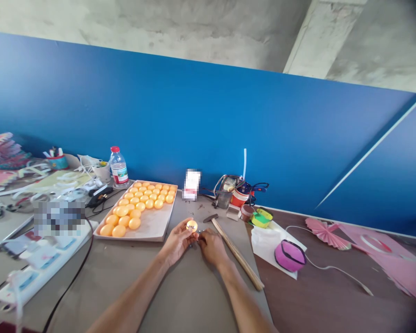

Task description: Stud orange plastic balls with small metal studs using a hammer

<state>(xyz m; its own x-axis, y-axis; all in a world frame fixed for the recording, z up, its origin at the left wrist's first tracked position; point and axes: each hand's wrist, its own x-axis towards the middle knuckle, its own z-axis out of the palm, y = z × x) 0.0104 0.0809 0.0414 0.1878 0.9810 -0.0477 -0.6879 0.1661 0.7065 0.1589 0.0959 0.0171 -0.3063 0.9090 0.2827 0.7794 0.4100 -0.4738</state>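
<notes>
One orange ball [192, 225], right of the tray [156, 224], is gripped by the left hand [179, 238]. Farther from the tray, the right hand [212, 246] curls beside the ball; whether gripping anything, I cannot tell. A hammer [238, 255] lies beyond.

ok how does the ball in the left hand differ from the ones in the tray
The held ball is in the left hand; the tray balls lie in the tray. The held ball looks paler in its middle; the tray balls look more evenly orange. All look round and orange.
</notes>
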